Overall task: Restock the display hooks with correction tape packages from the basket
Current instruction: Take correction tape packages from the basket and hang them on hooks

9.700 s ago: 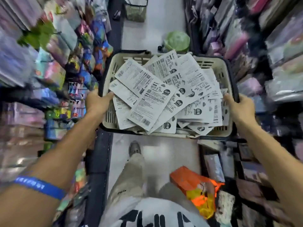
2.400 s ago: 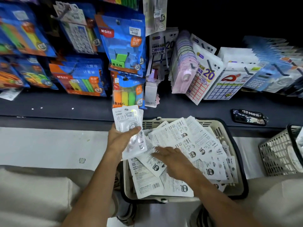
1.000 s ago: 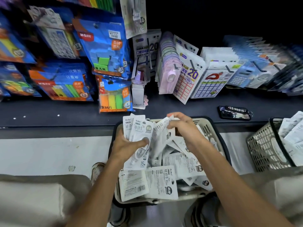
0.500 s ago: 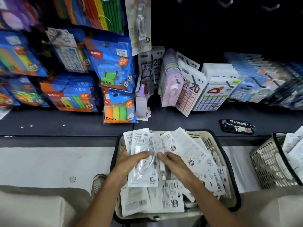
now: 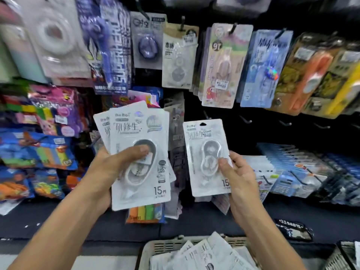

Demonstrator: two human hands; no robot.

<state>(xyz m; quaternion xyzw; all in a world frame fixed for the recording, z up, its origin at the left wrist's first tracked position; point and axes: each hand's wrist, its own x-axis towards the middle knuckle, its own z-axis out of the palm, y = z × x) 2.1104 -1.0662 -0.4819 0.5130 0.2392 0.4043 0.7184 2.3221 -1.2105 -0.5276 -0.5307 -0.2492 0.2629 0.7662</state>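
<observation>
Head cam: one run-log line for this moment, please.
phase: hanging | left hand: holds fanned stack of packages | right hand: pinches single package, raised toward empty hooks | basket: more packages inside

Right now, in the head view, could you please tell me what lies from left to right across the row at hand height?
Colourful packets on the left shelf → left hand → its fanned stack of correction tape packages → single correction tape package → right hand → blue-and-white packets on the right.

- My left hand [image 5: 109, 172] grips a fanned stack of packages [image 5: 140, 152].
- My right hand [image 5: 237, 172] pinches a single package [image 5: 206, 156], upright.
- Basket [image 5: 165, 245] sits below.
</observation>
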